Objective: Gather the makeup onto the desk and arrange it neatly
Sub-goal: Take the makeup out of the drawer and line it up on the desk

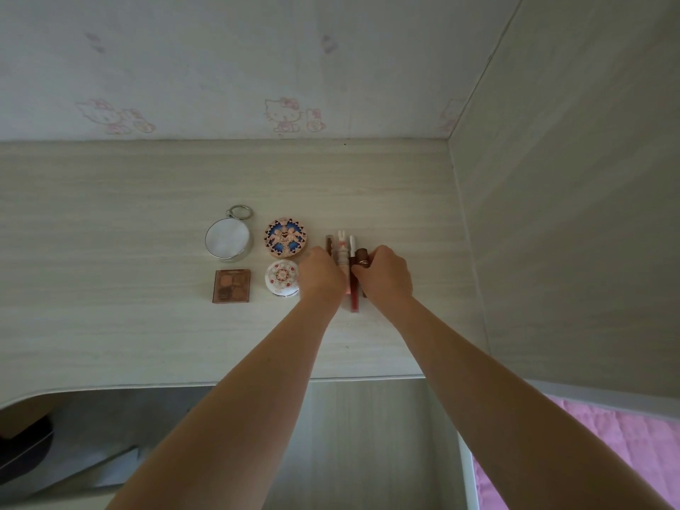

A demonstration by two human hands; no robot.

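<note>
A pale wood-grain desk [147,325] is seen from above, set against a wall papered with faint pink cartoon cats [283,114] and closed on the right by a side panel [570,215] of the same wood grain.

Four flat pieces are laid out in a square on the desk. At the far left lies a round silver-rimmed case [228,239] with a key ring at its far edge; just beside it on the right lies a round compact [286,237] patterned in blue and gold. In the near row, a square brown palette [232,286] is placed under the silver case and a white round compact [281,278] with a red floral pattern under the blue one.

To the right of these, a cluster of slim tubes [347,252] lies side by side, pointing away from the person: a dark brown one, a white one topped with a rabbit figure [342,246], a thin white one and a red one.

The cluster is flanked by both hands. The left hand [322,272] is curled against its left side, and the right hand [386,274] is closed around a brown-capped tube [361,256] at its right side. Whether anything is gripped by the left hand cannot be told.

A pink quilted cover [625,443] is visible at the lower right.
</note>
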